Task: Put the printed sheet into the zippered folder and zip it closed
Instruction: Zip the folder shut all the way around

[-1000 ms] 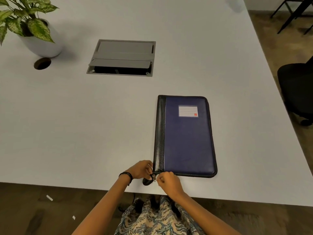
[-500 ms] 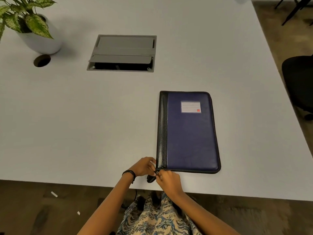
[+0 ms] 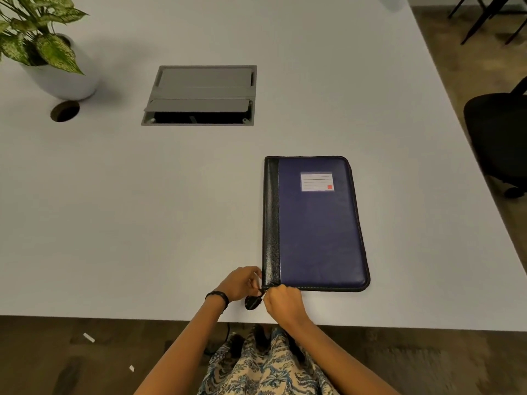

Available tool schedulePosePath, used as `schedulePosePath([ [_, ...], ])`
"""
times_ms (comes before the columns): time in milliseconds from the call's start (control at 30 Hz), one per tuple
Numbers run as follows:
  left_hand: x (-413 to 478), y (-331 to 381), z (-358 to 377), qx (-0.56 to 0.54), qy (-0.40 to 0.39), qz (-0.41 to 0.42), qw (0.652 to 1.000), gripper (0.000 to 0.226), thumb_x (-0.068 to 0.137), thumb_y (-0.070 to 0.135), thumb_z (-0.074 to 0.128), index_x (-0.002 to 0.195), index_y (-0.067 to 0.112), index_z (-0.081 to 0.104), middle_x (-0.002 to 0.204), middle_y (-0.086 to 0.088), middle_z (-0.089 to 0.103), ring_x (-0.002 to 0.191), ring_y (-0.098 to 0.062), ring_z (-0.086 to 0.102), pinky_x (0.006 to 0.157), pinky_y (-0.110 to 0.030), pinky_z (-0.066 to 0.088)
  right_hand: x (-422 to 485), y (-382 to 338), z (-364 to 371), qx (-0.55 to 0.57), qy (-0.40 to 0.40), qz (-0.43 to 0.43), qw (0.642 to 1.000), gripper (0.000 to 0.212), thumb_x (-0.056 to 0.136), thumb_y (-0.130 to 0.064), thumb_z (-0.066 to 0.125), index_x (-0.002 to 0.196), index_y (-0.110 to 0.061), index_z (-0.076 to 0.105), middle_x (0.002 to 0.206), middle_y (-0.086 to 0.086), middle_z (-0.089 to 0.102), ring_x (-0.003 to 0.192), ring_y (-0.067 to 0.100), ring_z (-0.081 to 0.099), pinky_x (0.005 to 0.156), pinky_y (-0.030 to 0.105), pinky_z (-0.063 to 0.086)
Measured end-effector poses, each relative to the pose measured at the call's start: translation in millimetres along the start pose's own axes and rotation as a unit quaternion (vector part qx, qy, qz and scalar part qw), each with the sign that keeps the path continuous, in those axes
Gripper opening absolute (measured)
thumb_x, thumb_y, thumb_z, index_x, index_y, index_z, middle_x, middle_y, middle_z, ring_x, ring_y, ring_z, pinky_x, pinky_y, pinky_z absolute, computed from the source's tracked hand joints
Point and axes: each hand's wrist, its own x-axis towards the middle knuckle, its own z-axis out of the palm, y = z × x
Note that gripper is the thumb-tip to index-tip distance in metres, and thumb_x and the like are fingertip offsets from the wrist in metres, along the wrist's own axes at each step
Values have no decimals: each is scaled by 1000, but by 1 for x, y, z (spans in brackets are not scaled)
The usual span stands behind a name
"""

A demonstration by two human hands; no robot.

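Both grips pinch closed at the zippered folder's [image 3: 316,223] near-left corner: left hand [image 3: 242,283] steadying it, right hand [image 3: 282,302] on the zipper.

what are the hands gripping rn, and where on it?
Both hands sit at the zippered folder near-left corner: right hand pinches at the zipper end, left hand steadies the spine corner. The pull itself is hidden.

Closed blue-and-black zippered folder [image 3: 316,223] lies flat near the table's front edge.
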Motion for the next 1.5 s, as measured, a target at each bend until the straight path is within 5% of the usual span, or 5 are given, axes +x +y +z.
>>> schedulePosePath([
  [267, 6, -2, -6, 42, -18, 4, 999, 38, 80, 14, 72, 114, 8, 55, 84, -1, 66, 78, -12, 54, 65, -10, 37, -1, 27, 11, 79, -35, -20, 996, 27, 90, -21, 42, 65, -15, 48, 80, 15, 70, 73, 30, 65, 44, 28, 18],
  [833, 9, 4, -19, 83, -62, 24, 994, 29, 77, 13, 75, 100, 13, 57, 67, 19, 57, 57, 9, 55, 57, 0, 41, -29, 99, -5, 37, -18, 75, 996, 55, 54, -19, 82, 44, -21, 27, 34, -2, 33, 30, 7, 26, 41, 12, -4],
  [1200, 7, 4, -34, 72, -107, -4, 992, 31, 77, 5, 73, 100, 13, 52, 69, 11, 61, 55, 11, 59, 62, -5, 46, -55, 198, 12, 51, -41, 141, 988, 35, 96, -31, 35, 89, -13, 64, 89, 6, 71, 77, 17, 64, 66, 25, 43],
  [1400, 4, 39, -39, 125, -102, -106, 981, 60, 82, 25, 69, 130, 10, 36, 109, -9, 57, 98, -26, 58, 77, -31, 51, -54, 195, 19, 98, -26, 158, 982, 25, 95, -32, 37, 73, -22, 45, 72, 0, 60, 63, 10, 53, 59, 18, 34],
  [1500, 6, 70, -36, 146, 19, -106, 983, 79, 88, 31, 61, 147, 10, 13, 149, -22, 23, 134, -39, 34, 105, -43, 39, -55, 194, 22, 128, -3, 176, 976, 24, 95, -30, 42, 72, -21, 46, 68, -5, 52, 60, 8, 50, 55, 16, 32],
])
